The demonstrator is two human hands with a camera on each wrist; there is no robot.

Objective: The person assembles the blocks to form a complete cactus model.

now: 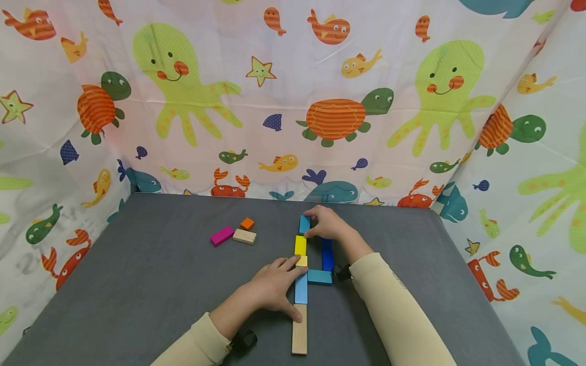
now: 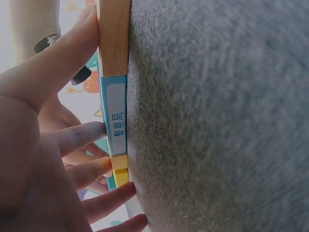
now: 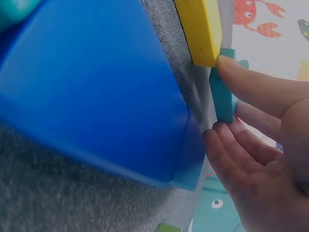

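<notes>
A straight row of toy blocks runs away from me on the grey table: a plain wooden block (image 1: 299, 341), a light blue block (image 2: 116, 118) with printed characters, a small pale yellow block (image 1: 301, 262), a yellow block (image 1: 300, 245) and a teal block (image 1: 304, 222). My right hand (image 1: 331, 223) pinches the teal block between thumb and fingers at the far end, against the yellow one. Along the row's left side my left hand (image 1: 273, 284) rests with fingers spread, its thumb on the wooden block and fingertips touching the blue and pale yellow blocks.
Right of the row, a teal block (image 1: 319, 277) lies crosswise, with dark blue blocks (image 1: 327, 259) stretching away from it below my right wrist. Further left are a magenta block (image 1: 222, 236), an orange block (image 1: 247, 223) and a wooden block (image 1: 244, 236). A patterned curtain (image 1: 284, 96) stands behind the table.
</notes>
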